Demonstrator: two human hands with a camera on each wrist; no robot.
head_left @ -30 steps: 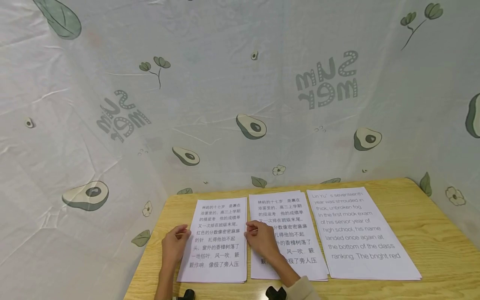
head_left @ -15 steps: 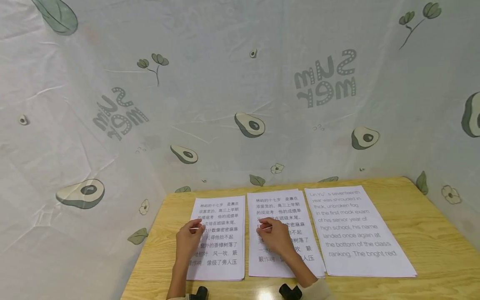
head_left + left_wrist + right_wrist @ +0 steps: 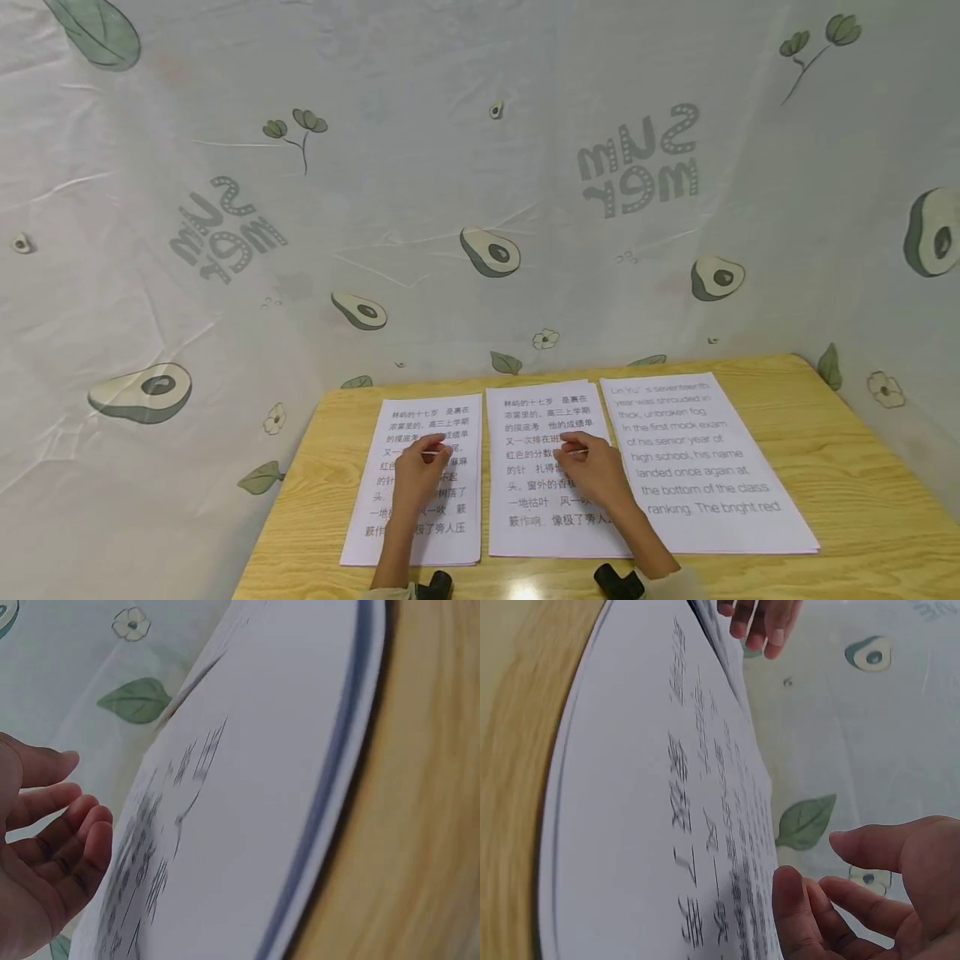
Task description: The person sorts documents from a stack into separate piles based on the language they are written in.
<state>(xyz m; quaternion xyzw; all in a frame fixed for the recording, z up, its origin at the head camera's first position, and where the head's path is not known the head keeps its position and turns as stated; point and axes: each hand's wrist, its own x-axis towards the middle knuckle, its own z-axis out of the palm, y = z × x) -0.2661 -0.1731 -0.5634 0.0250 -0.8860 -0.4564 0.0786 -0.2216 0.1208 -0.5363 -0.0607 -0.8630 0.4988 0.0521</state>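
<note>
Three stacks of printed sheets lie side by side on a wooden table. My left hand hovers over the middle of the left stack of Chinese text, fingers loosely curled and holding nothing; the left wrist view shows that hand just above the sheet. My right hand sits over the middle stack, thumb and fingers apart, empty. In the right wrist view its fingers hang at the paper, with the left hand's fingertips beyond. The right stack carries English text and is untouched.
A white cloth printed with avocados walls in the table at the back and both sides. Bare wood shows to the right of the sheets and along the near edge. Black wrist cameras peek in at the bottom.
Both hands have slid to the right, from the left edges of their sheets to the sheets' middle and right parts. The papers have stayed in place.
</note>
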